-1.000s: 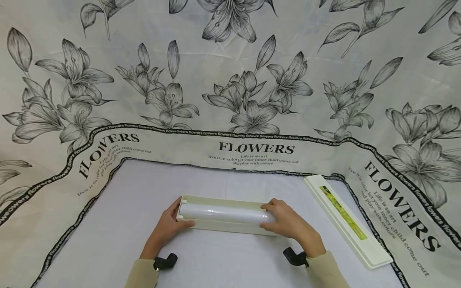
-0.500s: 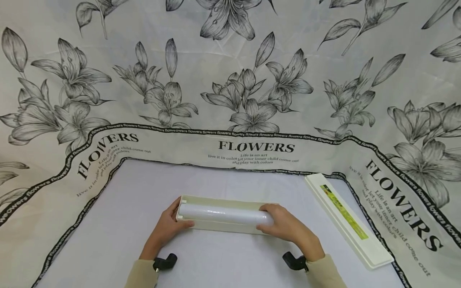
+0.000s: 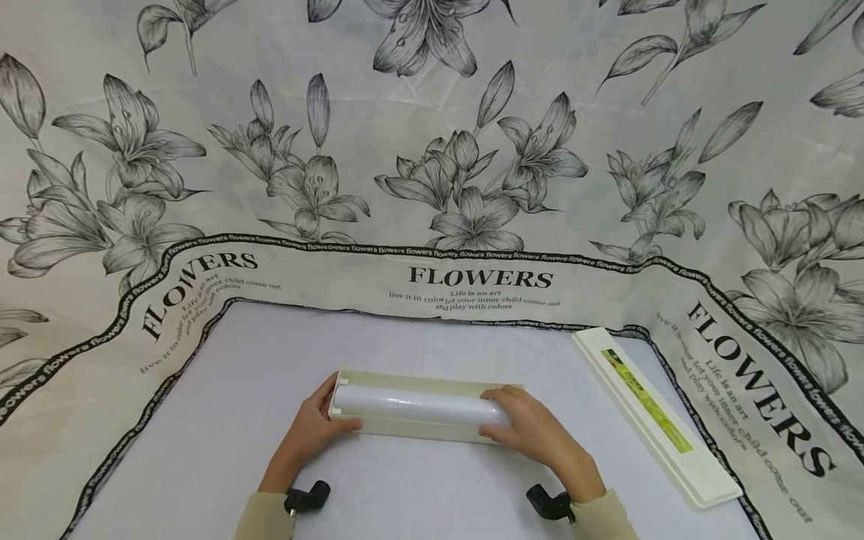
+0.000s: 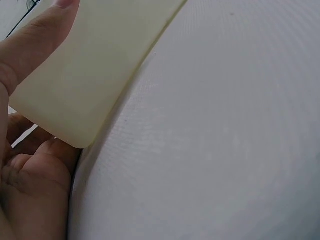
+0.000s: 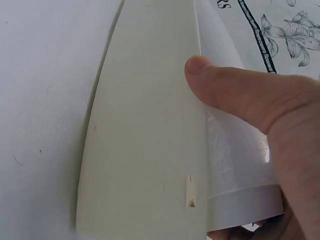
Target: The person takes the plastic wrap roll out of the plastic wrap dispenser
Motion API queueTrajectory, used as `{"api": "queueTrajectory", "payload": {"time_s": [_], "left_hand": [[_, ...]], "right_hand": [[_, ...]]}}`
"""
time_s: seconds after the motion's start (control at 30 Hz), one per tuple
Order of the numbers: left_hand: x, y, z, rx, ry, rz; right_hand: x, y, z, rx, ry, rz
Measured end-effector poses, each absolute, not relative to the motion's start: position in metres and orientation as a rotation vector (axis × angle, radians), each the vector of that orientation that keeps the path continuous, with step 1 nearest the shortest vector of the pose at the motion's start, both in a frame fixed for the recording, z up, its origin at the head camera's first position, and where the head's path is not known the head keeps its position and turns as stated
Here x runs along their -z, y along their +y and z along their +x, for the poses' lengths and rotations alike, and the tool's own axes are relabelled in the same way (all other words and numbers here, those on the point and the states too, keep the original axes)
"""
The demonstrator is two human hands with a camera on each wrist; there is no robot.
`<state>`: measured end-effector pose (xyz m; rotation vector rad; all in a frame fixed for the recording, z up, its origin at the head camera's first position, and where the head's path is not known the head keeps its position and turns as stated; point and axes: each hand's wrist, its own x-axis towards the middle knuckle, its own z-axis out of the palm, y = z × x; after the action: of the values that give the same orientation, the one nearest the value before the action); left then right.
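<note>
A long cream cling film box (image 3: 425, 428) lies lidless on the table, with a shiny white roll of cling film (image 3: 412, 402) in it. My left hand (image 3: 322, 416) grips the box's left end, thumb on the front wall and fingers behind the end. In the left wrist view the thumb (image 4: 37, 42) lies flat against the cream wall. My right hand (image 3: 529, 421) holds the roll near its right end, thumb in front and fingers over the far side. The right wrist view shows that thumb (image 5: 220, 82) at the box's top edge, and the roll's end (image 5: 245, 205) standing out past it.
The box's long white lid (image 3: 658, 420), with a green and yellow label, lies slanted at the right. A white cloth (image 3: 418, 495) covers the table. Behind it hangs a flower-printed curtain (image 3: 337, 277) with black borders. Black wrist mounts (image 3: 307, 496) sit on both forearms.
My right hand has shifted slightly left along the roll, its fingers closing over it more. The left hand keeps its grip on the box end, and the lid lies where it was.
</note>
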<state>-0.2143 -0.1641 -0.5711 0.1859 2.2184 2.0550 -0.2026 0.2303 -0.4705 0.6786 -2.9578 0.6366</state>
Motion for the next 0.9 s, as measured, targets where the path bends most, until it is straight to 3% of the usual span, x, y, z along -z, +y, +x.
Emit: {"api": "queueTrajectory", "payload": {"time_s": [0.9], "left_hand": [[0.5739,-0.1679,-0.2159,-2.091,2.194,0.216]], "right_hand": [[0.4787,0.24,-0.1997,-0.675,-2.724,0.733]]}}
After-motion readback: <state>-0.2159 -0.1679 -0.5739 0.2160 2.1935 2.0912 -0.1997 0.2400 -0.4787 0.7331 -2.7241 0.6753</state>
